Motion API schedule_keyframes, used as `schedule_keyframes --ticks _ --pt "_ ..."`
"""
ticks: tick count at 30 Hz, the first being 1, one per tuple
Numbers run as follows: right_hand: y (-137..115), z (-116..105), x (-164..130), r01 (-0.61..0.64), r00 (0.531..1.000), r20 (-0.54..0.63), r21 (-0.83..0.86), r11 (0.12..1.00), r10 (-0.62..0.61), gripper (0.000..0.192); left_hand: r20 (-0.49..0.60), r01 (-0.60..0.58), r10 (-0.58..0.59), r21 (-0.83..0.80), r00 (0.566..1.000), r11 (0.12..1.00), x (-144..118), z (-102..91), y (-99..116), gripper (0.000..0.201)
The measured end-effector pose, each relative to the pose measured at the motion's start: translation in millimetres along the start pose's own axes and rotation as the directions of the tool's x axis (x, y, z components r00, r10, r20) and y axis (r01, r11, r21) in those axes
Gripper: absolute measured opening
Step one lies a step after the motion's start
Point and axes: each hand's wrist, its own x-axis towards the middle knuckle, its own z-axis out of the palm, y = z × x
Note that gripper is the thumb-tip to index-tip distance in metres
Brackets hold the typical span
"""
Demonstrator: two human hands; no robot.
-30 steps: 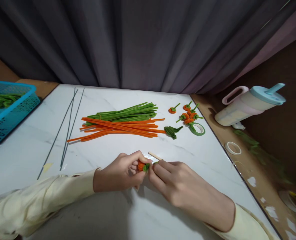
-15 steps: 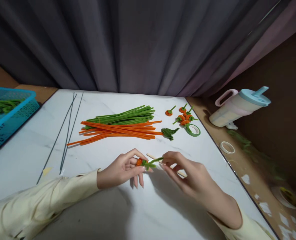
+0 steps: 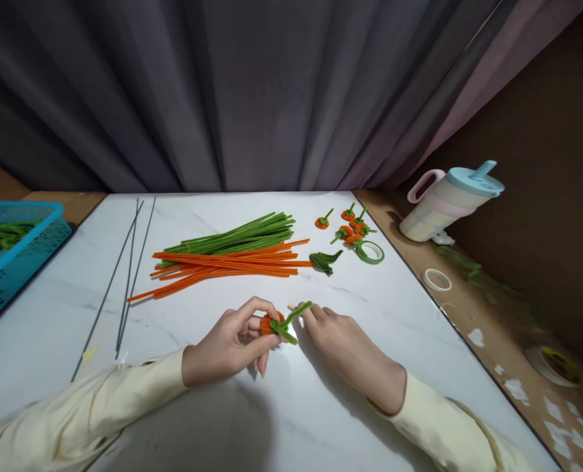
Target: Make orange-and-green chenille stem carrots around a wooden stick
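Note:
My left hand (image 3: 235,337) pinches a small orange pipe-cleaner pumpkin (image 3: 267,324) between thumb and fingers. Its green pipe-cleaner stem (image 3: 296,311) and a second green end point right, toward my other hand. My right hand (image 3: 347,344) is low at the tabletop with its back turned up and its fingers closed over a thin wooden stick (image 3: 291,307). Only the stick's tip shows beyond the fingers; the rest is hidden under the hand. Behind the hands lie bundles of orange pipe cleaners (image 3: 227,265) and green pipe cleaners (image 3: 242,235).
Several finished orange pumpkins (image 3: 357,226) and green tape (image 3: 370,252) lie at the back right, near dark green pieces (image 3: 325,262). Thin wires (image 3: 128,282) lie left, beside a blue basket (image 3: 20,246). A tumbler (image 3: 443,206) and white tape roll (image 3: 437,280) stand beyond the right edge.
My right hand has let go of the green stem and turned palm-down onto the wooden stick. My left hand still holds the pumpkin, now tilted so more orange shows. The view has shifted slightly.

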Motion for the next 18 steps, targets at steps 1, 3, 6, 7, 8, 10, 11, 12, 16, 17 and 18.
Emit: schedule_keyframes --ticks 1,3,6,7,8,10,11,12,16,17,18 --pt "2 -2 -5 -0.025 1.000 0.020 0.106 0.994 0.023 0.043 -0.007 -0.011 0.012 0.053 1.000 0.999 0 0.0 2 0.017" --pt "6 -8 -17 -0.033 0.999 0.001 0.444 0.896 0.036 0.039 -0.011 -0.026 0.028 0.140 1.000 0.990 -1 -0.1 7 0.015" --pt "2 -16 -37 -0.056 0.995 0.006 0.858 0.510 0.100 0.030 0.011 -0.012 0.010 0.241 1.000 0.970 -2 -0.4 12 0.015" --pt "-3 -18 -43 -0.121 0.990 0.088 0.937 0.327 0.111 0.035 0.021 -0.011 0.006 0.268 1.000 0.963 -2 -0.3 13 0.015" --pt "-9 -20 -46 -0.177 0.982 0.165 0.974 0.138 0.094 0.042 0.029 -0.014 0.006 0.292 1.000 0.956 -2 -0.2 13 0.014" --pt "-22 -21 -50 -0.267 0.960 0.277 0.952 -0.152 0.050 0.056 0.041 -0.031 0.018 0.339 0.999 0.940 -3 0.4 14 0.013" --pt "-27 -20 -50 -0.285 0.953 0.300 0.926 -0.250 0.027 0.061 0.053 -0.050 0.033 0.369 0.998 0.928 -3 0.7 13 0.013" --pt "-32 -18 -49 -0.291 0.950 0.311 0.902 -0.319 0.014 0.064 0.069 -0.072 0.049 0.401 0.996 0.913 -4 1.1 13 0.014" --pt "-39 -12 -44 -0.274 0.953 0.302 0.855 -0.441 -0.005 0.059 0.107 -0.148 0.108 0.498 0.988 0.854 -6 2.8 10 0.013" --pt "-39 -12 -44 -0.275 0.953 0.304 0.850 -0.450 -0.007 0.056 0.104 -0.158 0.121 0.507 0.987 0.847 -7 3.2 9 0.012" --pt "-38 -11 -44 -0.279 0.951 0.307 0.845 -0.456 -0.013 0.054 0.102 -0.171 0.138 0.514 0.985 0.841 -8 3.6 8 0.012"
